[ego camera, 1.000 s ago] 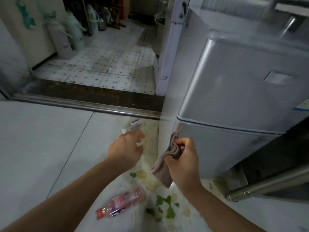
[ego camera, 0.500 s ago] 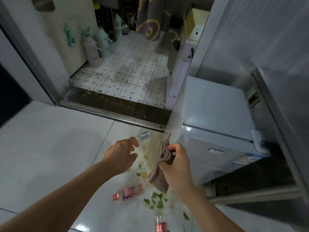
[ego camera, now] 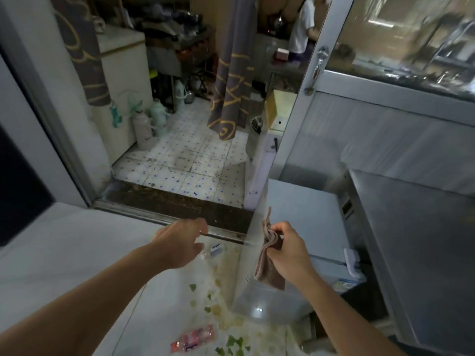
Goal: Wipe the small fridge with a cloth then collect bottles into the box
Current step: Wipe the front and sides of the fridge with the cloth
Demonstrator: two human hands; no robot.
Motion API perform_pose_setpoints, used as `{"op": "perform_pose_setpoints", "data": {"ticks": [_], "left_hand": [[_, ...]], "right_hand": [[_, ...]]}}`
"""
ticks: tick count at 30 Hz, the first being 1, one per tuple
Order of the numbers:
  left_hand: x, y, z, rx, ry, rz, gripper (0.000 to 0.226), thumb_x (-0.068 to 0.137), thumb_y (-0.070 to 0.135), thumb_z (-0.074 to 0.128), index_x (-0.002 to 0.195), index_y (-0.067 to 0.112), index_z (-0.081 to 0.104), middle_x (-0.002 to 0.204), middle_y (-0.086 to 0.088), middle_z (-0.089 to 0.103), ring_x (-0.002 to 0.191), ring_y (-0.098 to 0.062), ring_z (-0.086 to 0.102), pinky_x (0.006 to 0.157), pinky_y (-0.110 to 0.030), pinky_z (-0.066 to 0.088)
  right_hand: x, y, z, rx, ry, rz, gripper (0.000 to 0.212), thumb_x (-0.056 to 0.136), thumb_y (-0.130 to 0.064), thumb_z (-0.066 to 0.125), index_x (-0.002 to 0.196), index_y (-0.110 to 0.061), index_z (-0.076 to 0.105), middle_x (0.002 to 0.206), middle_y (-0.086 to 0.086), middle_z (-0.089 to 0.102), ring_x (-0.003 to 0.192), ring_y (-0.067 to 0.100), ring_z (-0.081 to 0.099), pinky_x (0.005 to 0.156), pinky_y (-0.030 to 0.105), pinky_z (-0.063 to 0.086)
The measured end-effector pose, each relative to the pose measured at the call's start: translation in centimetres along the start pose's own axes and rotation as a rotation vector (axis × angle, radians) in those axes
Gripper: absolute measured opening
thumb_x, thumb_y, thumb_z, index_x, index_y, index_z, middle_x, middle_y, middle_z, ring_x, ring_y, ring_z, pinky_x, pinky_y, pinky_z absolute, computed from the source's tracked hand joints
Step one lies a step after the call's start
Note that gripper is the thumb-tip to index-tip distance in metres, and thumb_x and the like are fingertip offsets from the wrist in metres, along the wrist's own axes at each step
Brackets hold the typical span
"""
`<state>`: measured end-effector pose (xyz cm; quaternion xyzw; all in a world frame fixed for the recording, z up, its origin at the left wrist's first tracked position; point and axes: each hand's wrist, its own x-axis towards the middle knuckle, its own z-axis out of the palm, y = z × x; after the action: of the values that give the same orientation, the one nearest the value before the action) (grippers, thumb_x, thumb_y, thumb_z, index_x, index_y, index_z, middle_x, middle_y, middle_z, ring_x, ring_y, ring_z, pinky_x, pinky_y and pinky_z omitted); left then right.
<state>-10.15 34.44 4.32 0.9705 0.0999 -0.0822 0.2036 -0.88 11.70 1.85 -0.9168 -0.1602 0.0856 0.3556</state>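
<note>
Pink-labelled, a clear plastic bottle (ego camera: 193,339) lies on its side on the pale floor tiles (ego camera: 64,253) at the bottom centre of the frame, among green leaf scraps (ego camera: 235,341). Above it, at centre right, the right hand (ego camera: 289,253) pinches a folded brown cloth (ego camera: 268,263) that hangs in front of the small grey fridge (ego camera: 303,214). Left of it the left hand (ego camera: 180,242) reaches forward, fingers loose, its grip holding nothing. Just beyond it lies a second clear bottle with a blue-white label (ego camera: 214,250). Farther up, a dark door threshold (ego camera: 177,204) crosses the frame.
</note>
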Motion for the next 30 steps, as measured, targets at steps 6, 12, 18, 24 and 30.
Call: {"op": "perform_pose_setpoints", "data": {"ticks": [6, 12, 18, 24, 30], "left_hand": [[5.4, -4.6, -4.3, 0.042, -0.076, 0.158, 0.024, 0.089, 0.027, 0.054, 0.112, 0.029, 0.050, 0.110, 0.003, 0.060, 0.094, -0.015, 0.057, 0.074, -0.028, 0.044], [10.6, -10.3, -8.6, 0.056, -0.204, 0.369, 0.027, 0.089, 0.026, 0.053, 0.116, 0.028, 0.051, 0.115, 0.003, 0.058, 0.101, -0.018, 0.056, 0.083, -0.030, 0.045], [15.4, -13.5, -10.7, 0.062, -0.330, 0.457, 0.026, 0.090, 0.025, 0.052, 0.115, 0.027, 0.051, 0.113, 0.002, 0.059, 0.099, -0.020, 0.058, 0.082, -0.033, 0.048], [20.1, -12.4, -10.0, 0.119, -0.472, 0.583, 0.032, 0.092, 0.028, 0.051, 0.124, 0.025, 0.050, 0.118, 0.001, 0.058, 0.102, -0.016, 0.056, 0.085, -0.031, 0.048], [27.1, -8.9, -10.7, 0.194, -0.459, 0.754, 0.031, 0.093, 0.026, 0.051, 0.124, 0.020, 0.050, 0.119, -0.002, 0.057, 0.106, -0.018, 0.054, 0.092, -0.035, 0.046]], "right_hand": [[3.7, -4.0, 0.8, -0.032, 0.109, 0.090, 0.029, 0.084, -0.004, 0.064, 0.105, -0.020, 0.053, 0.107, 0.002, 0.059, 0.093, 0.012, 0.056, 0.072, 0.011, 0.043], [6.7, -9.8, 3.5, -0.086, 0.302, 0.236, 0.025, 0.083, -0.004, 0.063, 0.104, -0.016, 0.056, 0.097, -0.002, 0.060, 0.085, 0.012, 0.055, 0.061, 0.004, 0.038], [7.1, -13.1, 5.8, -0.153, 0.343, 0.361, 0.037, 0.079, -0.002, 0.063, 0.113, -0.014, 0.059, 0.111, 0.006, 0.060, 0.102, 0.022, 0.057, 0.082, 0.017, 0.038], [8.2, -11.0, 6.7, -0.163, 0.438, 0.516, 0.033, 0.079, 0.004, 0.060, 0.109, -0.010, 0.062, 0.102, 0.004, 0.060, 0.090, 0.017, 0.057, 0.066, -0.001, 0.036], [12.8, -7.5, 8.3, -0.072, 0.614, 0.640, 0.028, 0.083, 0.003, 0.059, 0.106, -0.013, 0.063, 0.100, 0.002, 0.059, 0.080, 0.009, 0.050, 0.062, 0.006, 0.035]]}}
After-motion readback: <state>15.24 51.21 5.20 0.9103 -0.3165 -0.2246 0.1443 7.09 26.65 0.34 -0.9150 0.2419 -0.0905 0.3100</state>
